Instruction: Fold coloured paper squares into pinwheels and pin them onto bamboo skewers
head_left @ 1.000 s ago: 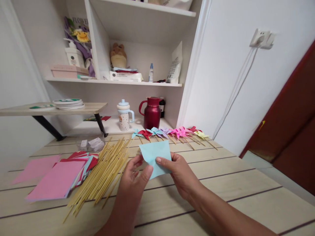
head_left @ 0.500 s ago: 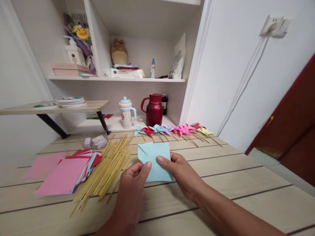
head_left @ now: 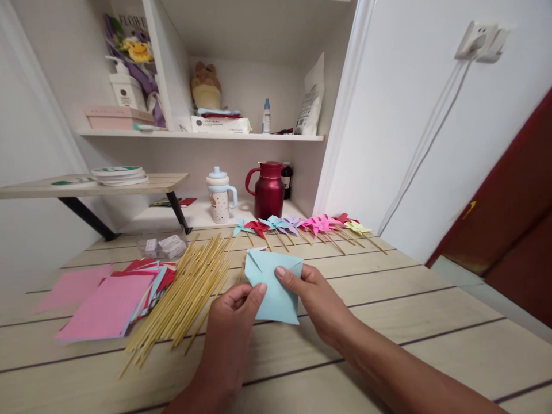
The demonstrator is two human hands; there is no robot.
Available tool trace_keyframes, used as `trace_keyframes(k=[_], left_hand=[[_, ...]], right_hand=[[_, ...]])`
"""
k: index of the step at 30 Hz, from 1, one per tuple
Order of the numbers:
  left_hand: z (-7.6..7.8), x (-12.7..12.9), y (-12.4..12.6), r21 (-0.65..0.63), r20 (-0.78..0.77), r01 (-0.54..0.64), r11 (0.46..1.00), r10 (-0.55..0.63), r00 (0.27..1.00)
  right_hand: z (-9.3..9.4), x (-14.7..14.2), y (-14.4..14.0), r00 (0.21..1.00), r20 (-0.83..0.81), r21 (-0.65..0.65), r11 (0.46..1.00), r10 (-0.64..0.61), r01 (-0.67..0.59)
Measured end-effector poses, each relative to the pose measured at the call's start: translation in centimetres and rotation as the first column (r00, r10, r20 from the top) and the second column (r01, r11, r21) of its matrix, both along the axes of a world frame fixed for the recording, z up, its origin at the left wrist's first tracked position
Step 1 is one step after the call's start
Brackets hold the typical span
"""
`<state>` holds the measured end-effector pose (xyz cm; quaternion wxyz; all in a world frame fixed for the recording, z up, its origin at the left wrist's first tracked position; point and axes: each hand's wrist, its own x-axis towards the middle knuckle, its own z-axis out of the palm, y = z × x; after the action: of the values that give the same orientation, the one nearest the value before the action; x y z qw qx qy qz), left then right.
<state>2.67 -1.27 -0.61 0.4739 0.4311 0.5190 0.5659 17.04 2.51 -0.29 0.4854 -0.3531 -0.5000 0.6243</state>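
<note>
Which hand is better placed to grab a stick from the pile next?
Left, probably. The left hand pinches the blue paper on the side toward the sticks, which lie just beside it. The right hand grips the paper's far side and would have to cross over it.

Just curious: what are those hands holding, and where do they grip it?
A light blue paper square: left hand pinches its lower left edge, right hand its right side.
</note>
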Motion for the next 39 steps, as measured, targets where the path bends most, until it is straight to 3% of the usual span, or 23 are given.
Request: trace_keyframes(k=[12, 23, 30, 35, 39], left_hand=[[0.0, 0.0, 0.0, -0.019, -0.002, -0.066, 0.998, 0.066, 0.998], [-0.1, 0.0, -0.2, -0.008, -0.024, -0.027, 1.000, 0.027, 0.999], [0.5, -0.4, 0.2, -0.022, 0.298, 0.055, 0.998, -0.046, 0.953], [0.7, -1.1, 1.0, -0.075, 0.344, -0.043, 0.996, 0.066, 0.937], [1.0, -1.2, 1.1, -0.092, 0.369, -0.034, 0.995, 0.066, 0.927]], right_hand=[[0.9, 0.2, -0.4, 0.999, 0.036, 0.032, 0.999, 0.026, -0.028], [0.4, 0.4, 0.0, 0.990, 0.139, 0.027, 1.000, -0.009, 0.005], [1.0, 0.9, 0.2, 0.998, 0.058, 0.006, 1.000, -0.012, 0.012], [1.4, 1.5, 0.5, 0.996, 0.051, -0.004, 0.997, -0.071, 0.072], [1.5, 1.6, 0.6, 0.995, 0.057, -0.008, 0.996, -0.085, 0.085]])
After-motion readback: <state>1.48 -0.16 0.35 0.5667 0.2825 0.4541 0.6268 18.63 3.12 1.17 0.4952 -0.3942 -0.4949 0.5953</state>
